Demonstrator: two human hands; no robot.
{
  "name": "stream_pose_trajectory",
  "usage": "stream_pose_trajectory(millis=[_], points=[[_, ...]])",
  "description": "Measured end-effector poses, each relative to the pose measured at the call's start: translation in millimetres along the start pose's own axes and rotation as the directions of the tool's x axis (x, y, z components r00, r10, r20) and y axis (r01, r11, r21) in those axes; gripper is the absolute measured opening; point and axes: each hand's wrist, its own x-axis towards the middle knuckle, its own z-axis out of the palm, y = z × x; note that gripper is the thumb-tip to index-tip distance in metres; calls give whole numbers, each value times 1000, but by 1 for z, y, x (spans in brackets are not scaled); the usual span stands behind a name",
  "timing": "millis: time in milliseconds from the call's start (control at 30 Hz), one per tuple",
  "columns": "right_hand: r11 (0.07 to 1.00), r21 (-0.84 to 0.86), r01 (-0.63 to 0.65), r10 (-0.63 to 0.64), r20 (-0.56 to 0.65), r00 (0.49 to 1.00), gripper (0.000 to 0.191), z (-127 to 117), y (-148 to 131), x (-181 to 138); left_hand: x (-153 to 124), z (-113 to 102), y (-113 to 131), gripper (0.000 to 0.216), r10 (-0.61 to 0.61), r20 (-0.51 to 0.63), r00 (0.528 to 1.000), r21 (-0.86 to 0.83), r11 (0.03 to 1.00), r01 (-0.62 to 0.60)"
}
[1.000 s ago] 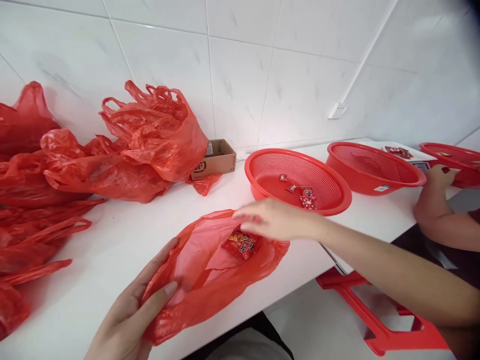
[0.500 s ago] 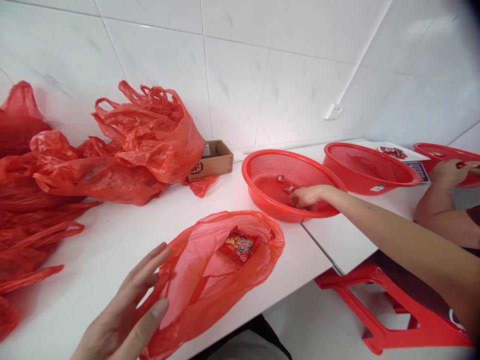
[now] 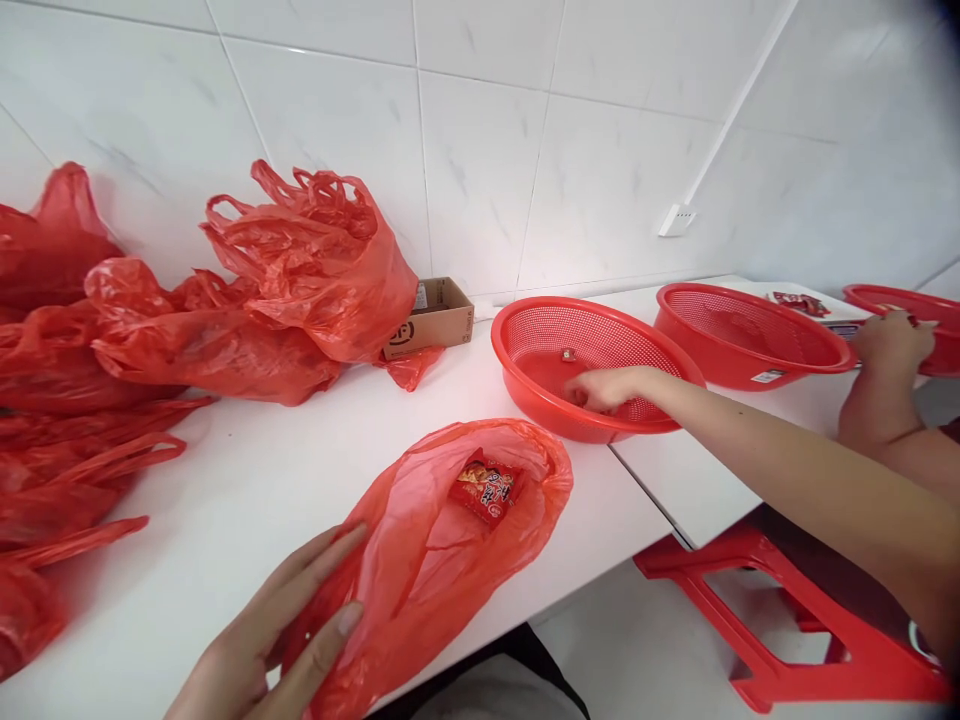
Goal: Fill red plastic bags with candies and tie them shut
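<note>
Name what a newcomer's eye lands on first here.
Red everywhere: an open red bag lies front and centre on the white counter, a snack packet inside, the left hand pinching its near edge. To its right the right hand reaches into a red basket, and a heap of red bags fills the counter's left side.

The left hand (image 3: 259, 640) and right hand (image 3: 600, 388) are bare, as is the right forearm (image 3: 750, 460); the nails look short and plain. Dark clothing (image 3: 487, 680) shows near.
</note>
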Motion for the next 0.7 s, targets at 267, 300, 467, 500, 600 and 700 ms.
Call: stream_pose_trajectory(millis=[267, 300, 467, 500, 600, 700], points=[[606, 609, 512, -338, -385, 859, 22, -21, -71, -59, 22, 8, 20, 63, -129, -48, 990, -167, 979, 120], [558, 631, 539, -400, -365, 841, 22, -12, -90, -63, 23, 9, 24, 65, -137, -48, 989, -202, 971, 125], [605, 572, 555, -576, -167, 800, 24, 54, -168, -54, 22, 13, 31, 67, -170, -56, 984, -324, 935, 143], [613, 534, 582, -584, -190, 789, 25, 64, -177, -49, 21, 12, 31, 67, -173, -59, 983, -319, 937, 146], [607, 486, 629, -585, -263, 767, 21, 78, -187, -34, 15, 10, 30, 65, -171, -83, 982, -260, 955, 145], [615, 508, 603, -587, -215, 780, 17, 76, -186, -31, 11, 7, 29, 64, -159, -107, 982, -211, 968, 133]])
